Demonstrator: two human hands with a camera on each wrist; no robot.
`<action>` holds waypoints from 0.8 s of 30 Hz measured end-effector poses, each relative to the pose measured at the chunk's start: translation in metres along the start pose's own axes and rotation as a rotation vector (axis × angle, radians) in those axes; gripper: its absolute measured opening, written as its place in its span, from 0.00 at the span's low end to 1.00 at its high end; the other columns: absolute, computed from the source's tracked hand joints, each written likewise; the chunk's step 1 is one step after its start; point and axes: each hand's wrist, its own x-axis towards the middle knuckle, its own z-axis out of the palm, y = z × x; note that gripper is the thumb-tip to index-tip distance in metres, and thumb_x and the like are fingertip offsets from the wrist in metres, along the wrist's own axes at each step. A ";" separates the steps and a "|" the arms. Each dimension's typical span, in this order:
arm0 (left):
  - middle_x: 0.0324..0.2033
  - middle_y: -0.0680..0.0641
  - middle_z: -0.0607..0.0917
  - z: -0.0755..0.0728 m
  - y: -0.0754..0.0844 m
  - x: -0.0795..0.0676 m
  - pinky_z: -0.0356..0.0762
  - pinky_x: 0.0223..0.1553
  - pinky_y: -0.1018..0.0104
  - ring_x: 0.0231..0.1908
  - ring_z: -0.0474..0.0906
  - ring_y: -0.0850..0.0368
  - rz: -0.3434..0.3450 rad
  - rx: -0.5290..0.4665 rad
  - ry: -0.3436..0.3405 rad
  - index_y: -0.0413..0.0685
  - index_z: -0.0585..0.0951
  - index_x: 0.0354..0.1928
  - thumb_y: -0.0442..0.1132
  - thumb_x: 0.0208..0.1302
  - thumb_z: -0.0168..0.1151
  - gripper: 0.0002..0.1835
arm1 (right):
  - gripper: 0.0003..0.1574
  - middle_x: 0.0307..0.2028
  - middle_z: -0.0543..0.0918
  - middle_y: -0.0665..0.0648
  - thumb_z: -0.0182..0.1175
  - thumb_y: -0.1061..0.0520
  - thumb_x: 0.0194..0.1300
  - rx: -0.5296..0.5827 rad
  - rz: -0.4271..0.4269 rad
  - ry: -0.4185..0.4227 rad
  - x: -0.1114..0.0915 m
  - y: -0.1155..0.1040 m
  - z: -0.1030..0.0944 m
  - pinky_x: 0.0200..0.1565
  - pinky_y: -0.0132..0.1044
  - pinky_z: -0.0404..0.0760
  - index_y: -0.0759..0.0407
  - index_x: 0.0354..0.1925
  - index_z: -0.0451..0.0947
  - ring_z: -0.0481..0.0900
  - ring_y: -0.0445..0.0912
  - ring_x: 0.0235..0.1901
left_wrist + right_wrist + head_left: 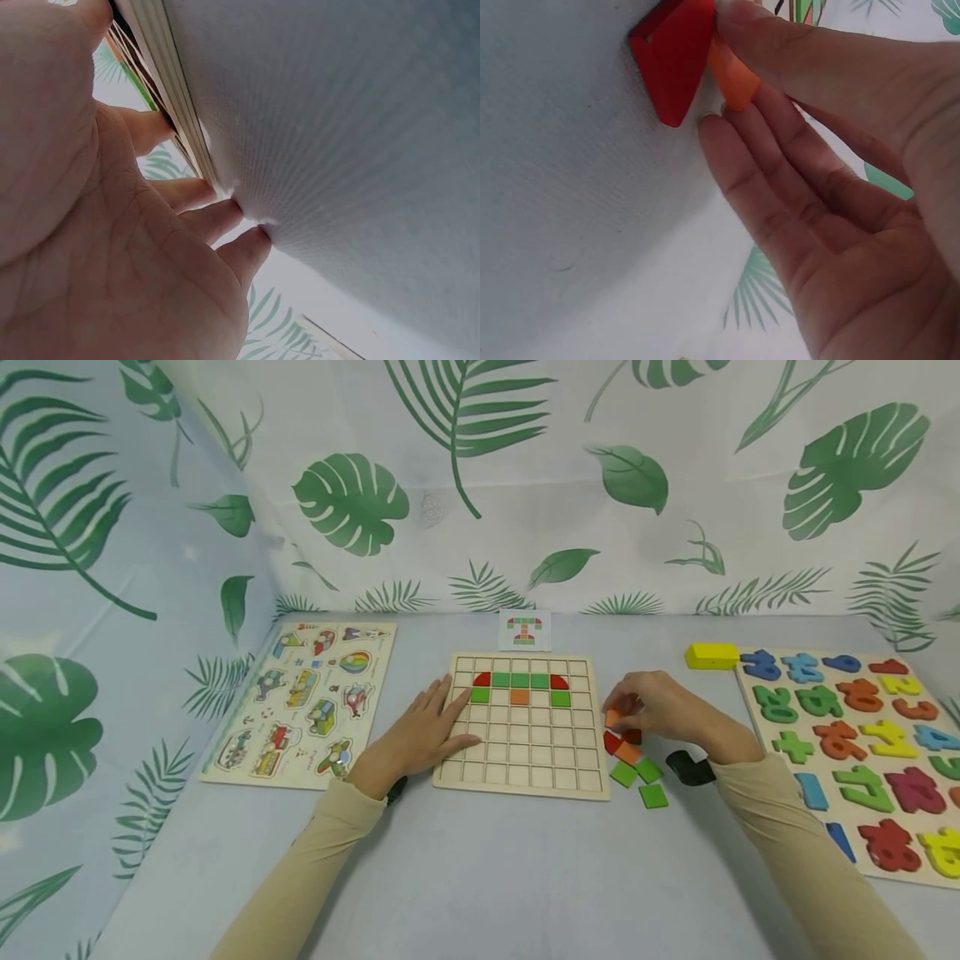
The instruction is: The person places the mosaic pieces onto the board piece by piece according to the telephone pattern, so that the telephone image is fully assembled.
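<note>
A wooden grid board [522, 781] lies on the table. Red, green and orange tiles fill part of its upper rows, among them a lone orange tile [519, 697] in the middle. My left hand [420, 733] rests on the board's left edge with its fingers spread; in the left wrist view its fingertips touch the board's side and the cloth. At the board's right side, my right hand [663, 714] pinches an orange tile [733, 79] between thumb and fingers. Right by it is a red tile [676, 64]. Loose red, orange and green tiles [653, 796] lie below that hand.
A pattern card [525, 631] with a coloured T shape sits behind the board. Left is a picture puzzle board [300, 710]; right, a number puzzle board [817, 752] with a yellow block [711, 656] at its corner. A leaf-print cloth [480, 543] hangs behind.
</note>
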 end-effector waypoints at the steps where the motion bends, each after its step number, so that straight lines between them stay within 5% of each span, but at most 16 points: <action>1: 0.80 0.26 0.42 0.000 0.000 0.000 0.42 0.79 0.40 0.80 0.39 0.30 0.000 -0.002 0.000 0.36 0.53 0.83 0.56 0.81 0.54 0.43 | 0.12 0.35 0.82 0.54 0.76 0.66 0.60 0.000 -0.007 0.008 0.000 0.000 0.000 0.37 0.36 0.83 0.68 0.44 0.88 0.79 0.45 0.34; 10: 0.80 0.26 0.42 0.002 -0.002 0.002 0.41 0.79 0.40 0.80 0.38 0.30 0.000 0.002 -0.005 0.37 0.52 0.83 0.56 0.81 0.54 0.43 | 0.11 0.34 0.84 0.52 0.77 0.69 0.57 0.001 -0.043 0.089 -0.002 0.001 0.003 0.37 0.35 0.84 0.61 0.35 0.85 0.80 0.47 0.35; 24: 0.80 0.25 0.43 0.001 -0.001 0.002 0.42 0.79 0.39 0.80 0.40 0.29 0.002 -0.002 0.002 0.37 0.52 0.83 0.56 0.81 0.54 0.43 | 0.12 0.32 0.84 0.50 0.78 0.69 0.56 -0.001 -0.134 0.097 -0.002 -0.002 0.001 0.35 0.33 0.84 0.58 0.33 0.84 0.81 0.45 0.34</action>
